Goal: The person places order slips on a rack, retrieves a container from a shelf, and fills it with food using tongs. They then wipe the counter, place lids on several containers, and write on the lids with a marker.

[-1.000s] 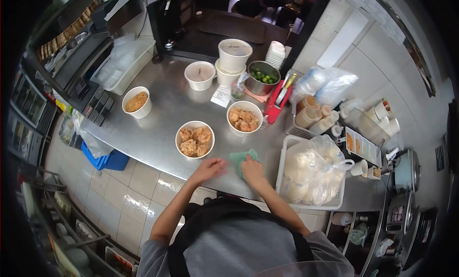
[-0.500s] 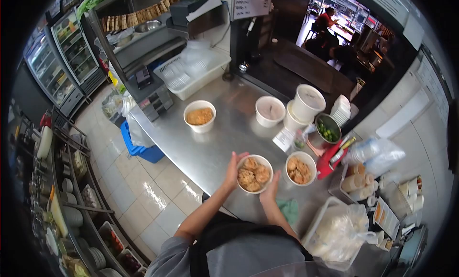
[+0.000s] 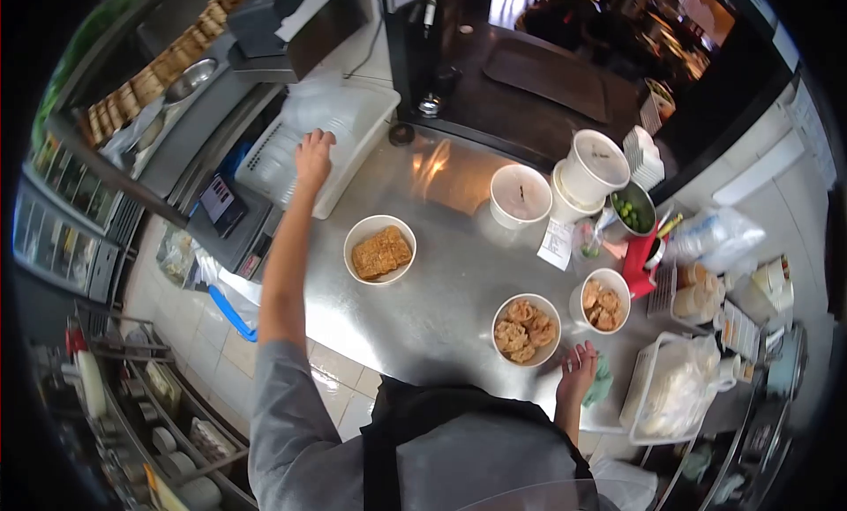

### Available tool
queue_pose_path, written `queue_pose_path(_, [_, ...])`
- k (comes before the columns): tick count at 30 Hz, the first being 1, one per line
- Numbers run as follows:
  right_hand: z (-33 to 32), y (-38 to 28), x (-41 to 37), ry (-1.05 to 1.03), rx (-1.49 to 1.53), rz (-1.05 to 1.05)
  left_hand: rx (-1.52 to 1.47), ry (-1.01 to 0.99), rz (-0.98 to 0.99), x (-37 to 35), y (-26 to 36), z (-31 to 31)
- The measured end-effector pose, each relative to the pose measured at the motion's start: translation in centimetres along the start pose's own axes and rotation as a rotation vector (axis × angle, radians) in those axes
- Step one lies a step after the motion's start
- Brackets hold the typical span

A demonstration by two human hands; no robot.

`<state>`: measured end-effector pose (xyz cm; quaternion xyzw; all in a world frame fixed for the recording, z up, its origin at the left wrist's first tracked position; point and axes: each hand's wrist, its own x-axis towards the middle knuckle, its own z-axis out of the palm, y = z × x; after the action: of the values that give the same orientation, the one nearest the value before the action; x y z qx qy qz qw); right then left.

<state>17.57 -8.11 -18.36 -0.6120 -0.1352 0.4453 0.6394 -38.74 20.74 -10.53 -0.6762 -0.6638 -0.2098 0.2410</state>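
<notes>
My left hand (image 3: pixel 314 158) is stretched out over the near edge of a white plastic basket (image 3: pixel 357 149) of clear plastic lids (image 3: pixel 311 123). Its fingers are slightly bent and apart, with nothing visible in them. Low on the right, my right hand (image 3: pixel 577 372) is open and empty beside a green cloth (image 3: pixel 600 380). Close to it stands a white paper bowl of fried chicken pieces (image 3: pixel 526 329), and a second bowl of chicken pieces (image 3: pixel 603 303) is just behind. A third bowl, holding a flat breaded cutlet (image 3: pixel 381 252), sits nearer the left arm.
Lidded white tubs (image 3: pixel 520 195) stand at the back of the steel counter (image 3: pixel 441 308), two of them stacked. Beside them are a receipt (image 3: pixel 555 244) and a metal pot of green limes (image 3: pixel 632 213). A basket with a plastic bag (image 3: pixel 679 387) is at right.
Both hands have let go of the chicken bowl, which now stands on the counter. My left hand has moved up and left to the lid basket; the right has drawn aside. The view has shifted.
</notes>
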Motion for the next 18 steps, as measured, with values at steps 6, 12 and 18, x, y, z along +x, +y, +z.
queue_pose_path(6, [0.1, 1.9, -3.2, 0.116, 0.057, 0.057, 0.197, -0.305, 0.416, 4.2, -4.9, 2.1])
queue_pose_path(12, [0.3, -0.8, -3.7, 0.172, 0.119, -0.065, 0.195, 0.034, 0.491, 4.6, -3.4, -6.4])
queue_pose_path(18, [2.1, -3.5, -3.6, 0.113, -0.053, -0.312, -0.978, 0.039, -0.378, -3.5, 11.2, -15.0])
